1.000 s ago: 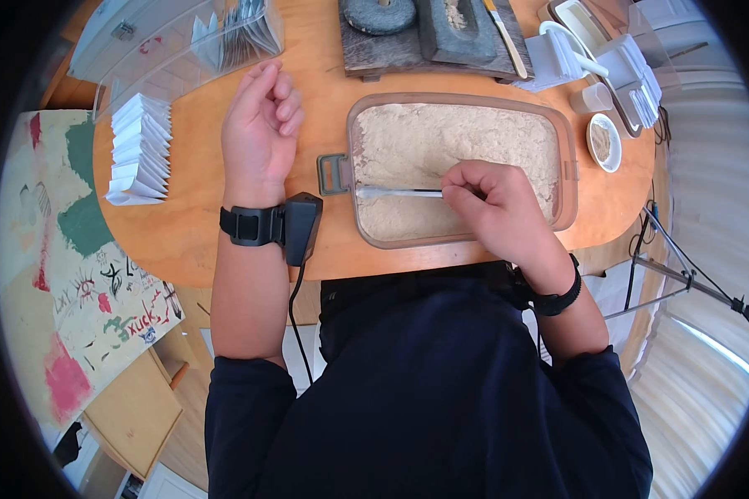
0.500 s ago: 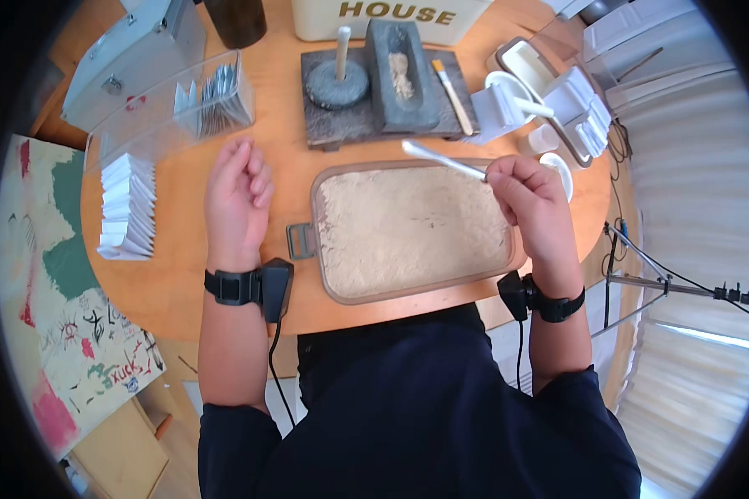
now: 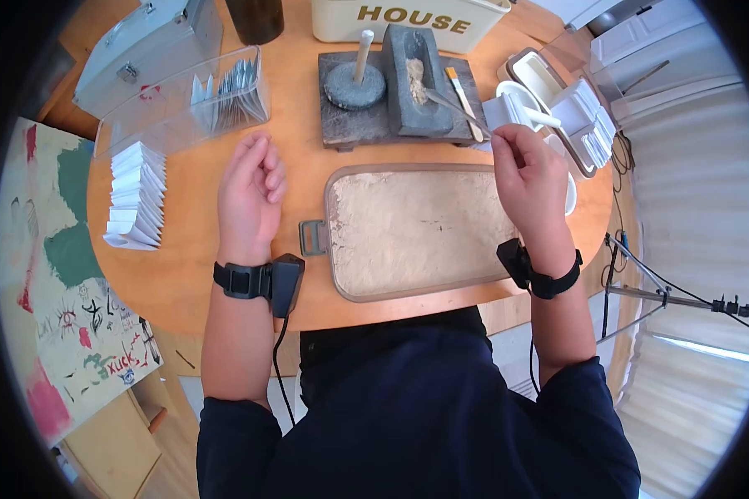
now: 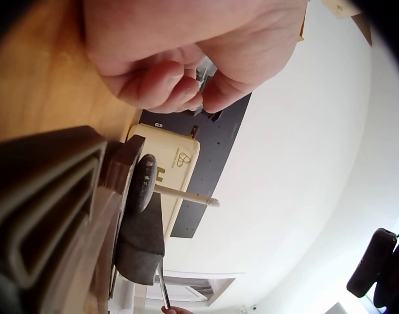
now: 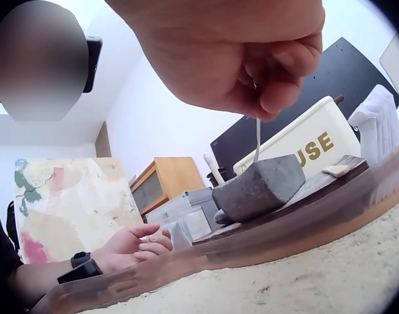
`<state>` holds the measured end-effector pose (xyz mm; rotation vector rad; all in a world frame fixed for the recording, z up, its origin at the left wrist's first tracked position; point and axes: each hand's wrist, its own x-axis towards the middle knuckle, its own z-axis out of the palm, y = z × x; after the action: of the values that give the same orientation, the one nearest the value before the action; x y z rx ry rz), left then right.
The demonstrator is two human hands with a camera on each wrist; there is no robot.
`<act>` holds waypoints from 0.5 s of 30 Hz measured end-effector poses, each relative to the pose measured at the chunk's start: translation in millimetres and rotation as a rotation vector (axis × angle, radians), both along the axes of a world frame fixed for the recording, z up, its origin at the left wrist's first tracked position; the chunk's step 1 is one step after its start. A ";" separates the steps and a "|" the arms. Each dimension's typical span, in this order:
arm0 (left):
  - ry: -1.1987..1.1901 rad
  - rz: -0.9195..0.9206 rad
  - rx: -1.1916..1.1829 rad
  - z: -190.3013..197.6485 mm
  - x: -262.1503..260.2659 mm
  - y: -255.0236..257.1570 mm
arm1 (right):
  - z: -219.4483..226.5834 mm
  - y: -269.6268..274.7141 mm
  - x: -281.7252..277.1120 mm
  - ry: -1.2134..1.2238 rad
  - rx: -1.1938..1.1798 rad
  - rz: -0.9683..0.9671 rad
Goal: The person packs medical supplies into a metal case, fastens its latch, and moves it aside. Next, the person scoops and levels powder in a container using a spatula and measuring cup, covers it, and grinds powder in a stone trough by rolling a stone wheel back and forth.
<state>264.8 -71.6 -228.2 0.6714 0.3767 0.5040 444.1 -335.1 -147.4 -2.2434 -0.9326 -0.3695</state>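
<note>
Two hands, head view: right hand (image 3: 534,179) pinches a metal tool (image 3: 455,108), tip at powder (image 3: 414,76) inside the grey trough (image 3: 422,123); left hand (image 3: 254,195) loosely curled, holding nothing. Tilting the tool could spill powder onto the brush (image 3: 464,101). Cream box (image 3: 341,18): "HOUSE".

Left wrist: box lettering mostly hidden.

Right wrist: "USE" readable; bumping the trough wall might jolt powder loose.

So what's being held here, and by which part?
The right hand pinches a thin metal tool by its handle; the left hand holds nothing.

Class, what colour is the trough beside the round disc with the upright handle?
Dark grey; the trough shows best in the head view.
</note>
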 end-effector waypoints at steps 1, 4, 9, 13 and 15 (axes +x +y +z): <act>-0.012 0.002 -0.003 -1.2 0.9 0.6 | -0.6 0.0 0.2 0.031 0.083 0.012; -0.025 0.012 -0.004 -2.0 -0.2 0.1 | 7.3 -9.2 -6.7 0.179 0.142 0.019; -0.017 0.018 0.007 -1.3 -0.3 -0.1 | 4.4 -23.4 -30.0 0.668 0.041 0.109; -0.032 -0.012 0.008 -3.1 0.8 0.5 | -9.1 -17.7 -28.2 0.929 -0.198 0.081; -0.049 -0.011 0.006 -4.2 0.7 1.0 | -8.5 -13.0 -27.1 0.943 -0.217 0.085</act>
<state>265.5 -70.6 -232.4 0.6656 0.3249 0.5104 416.9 -348.0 -156.0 -2.1635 -0.5478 0.8077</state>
